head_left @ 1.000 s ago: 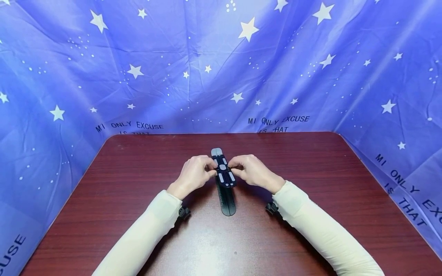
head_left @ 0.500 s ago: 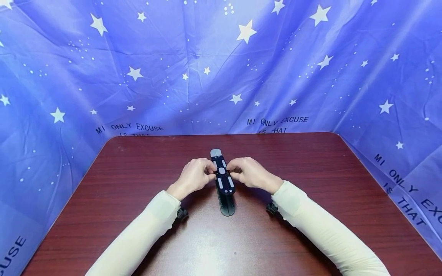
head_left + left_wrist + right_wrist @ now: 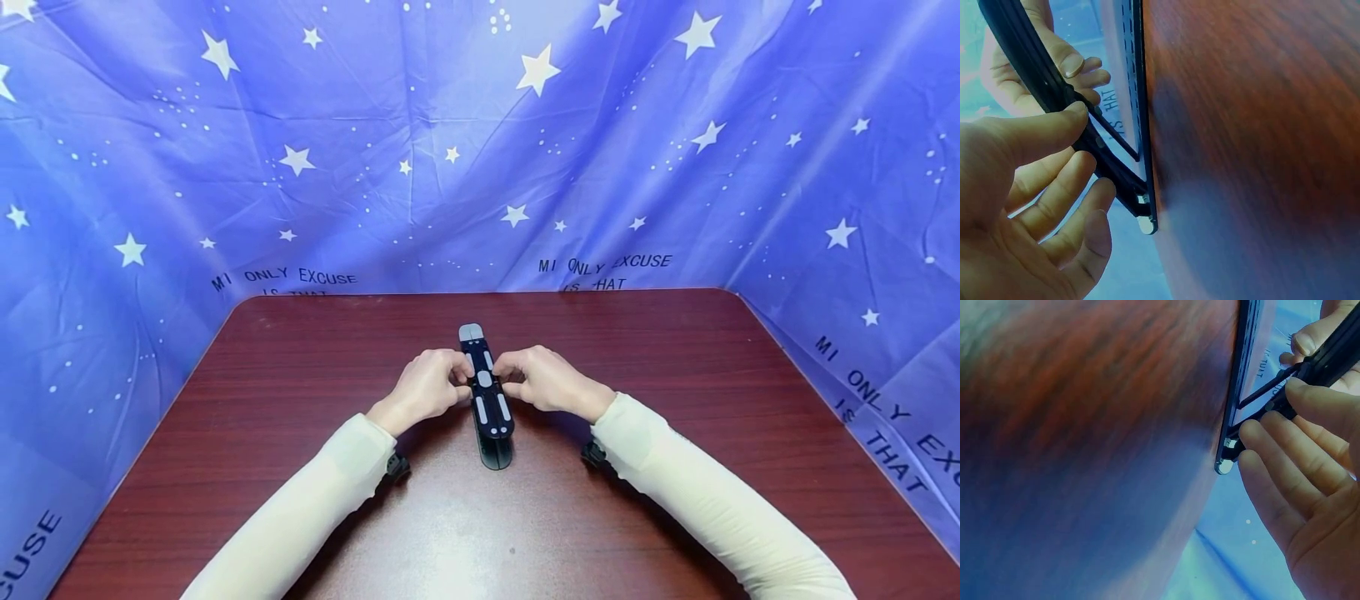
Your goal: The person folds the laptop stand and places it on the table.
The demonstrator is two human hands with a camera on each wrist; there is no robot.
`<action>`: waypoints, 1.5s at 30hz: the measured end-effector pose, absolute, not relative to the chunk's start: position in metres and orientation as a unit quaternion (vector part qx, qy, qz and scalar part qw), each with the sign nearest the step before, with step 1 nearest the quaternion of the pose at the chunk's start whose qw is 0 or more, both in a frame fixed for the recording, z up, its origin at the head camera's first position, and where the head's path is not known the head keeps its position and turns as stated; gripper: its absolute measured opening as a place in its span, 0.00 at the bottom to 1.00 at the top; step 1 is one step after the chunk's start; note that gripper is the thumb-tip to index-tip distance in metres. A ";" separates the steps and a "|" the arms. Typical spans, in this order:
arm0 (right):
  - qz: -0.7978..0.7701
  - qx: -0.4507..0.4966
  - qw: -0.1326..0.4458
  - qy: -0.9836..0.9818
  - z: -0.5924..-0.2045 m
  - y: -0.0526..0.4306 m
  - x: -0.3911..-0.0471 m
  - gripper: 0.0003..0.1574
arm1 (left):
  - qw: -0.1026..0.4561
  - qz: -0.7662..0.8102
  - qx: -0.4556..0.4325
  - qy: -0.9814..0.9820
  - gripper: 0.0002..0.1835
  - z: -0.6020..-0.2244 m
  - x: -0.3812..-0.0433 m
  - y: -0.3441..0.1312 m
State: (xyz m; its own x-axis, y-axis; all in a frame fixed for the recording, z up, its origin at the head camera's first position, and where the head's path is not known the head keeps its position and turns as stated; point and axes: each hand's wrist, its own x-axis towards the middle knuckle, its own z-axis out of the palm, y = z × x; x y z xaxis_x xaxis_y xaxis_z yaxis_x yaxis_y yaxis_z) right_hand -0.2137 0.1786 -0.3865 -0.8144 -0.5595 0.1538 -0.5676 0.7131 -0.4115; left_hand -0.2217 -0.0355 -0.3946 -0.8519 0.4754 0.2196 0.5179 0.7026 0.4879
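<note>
A black folding stand (image 3: 492,417) with grey pads lies lengthwise on the table, its upper panel tilted up from a long flat base (image 3: 494,458). The panel joins the base at the far end, beside a light grey tip (image 3: 470,332). A thin strut (image 3: 1116,134) spans the gap between panel and base in the left wrist view. My left hand (image 3: 427,383) pinches the panel's left edge between thumb and fingers. Opposite it, my right hand (image 3: 547,383) pinches the right edge, thumb (image 3: 1319,403) against the panel. The undersides of the panel are hidden from the head view.
The brown wooden table (image 3: 300,350) has its far edge against a blue curtain (image 3: 405,200) with white stars and lettering. Black wrist cameras (image 3: 397,467) hang under both pale sleeves (image 3: 315,500).
Both hands have lowered the stand's upper panel toward its base, its near end coming closer to me and covering more of the base. The base has stayed in place.
</note>
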 end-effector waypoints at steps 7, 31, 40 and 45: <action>0.213 0.314 -0.003 -0.925 -0.389 0.177 -0.214 0.11 | 0.020 -0.282 -0.270 -0.920 0.10 -0.399 -0.222 -0.034; 0.129 0.338 0.008 -0.932 -0.394 0.170 -0.214 0.13 | -0.046 -0.267 -0.273 -0.923 0.15 -0.402 -0.220 -0.032; 0.101 0.345 0.008 -0.933 -0.394 0.168 -0.213 0.14 | -0.058 -0.243 -0.275 -0.928 0.17 -0.401 -0.220 -0.031; 0.092 0.348 0.003 -0.933 -0.396 0.168 -0.213 0.14 | -0.061 -0.232 -0.279 -0.930 0.17 -0.404 -0.221 -0.031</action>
State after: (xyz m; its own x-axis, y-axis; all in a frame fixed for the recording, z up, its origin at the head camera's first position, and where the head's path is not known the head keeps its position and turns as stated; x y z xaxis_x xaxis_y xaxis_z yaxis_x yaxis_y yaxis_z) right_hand -0.2134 0.1675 -0.3962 -0.7583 -0.6481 0.0703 -0.6493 0.7413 -0.1700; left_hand -0.2212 -0.0306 -0.4043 -0.8362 0.5482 0.0155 0.4912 0.7362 0.4656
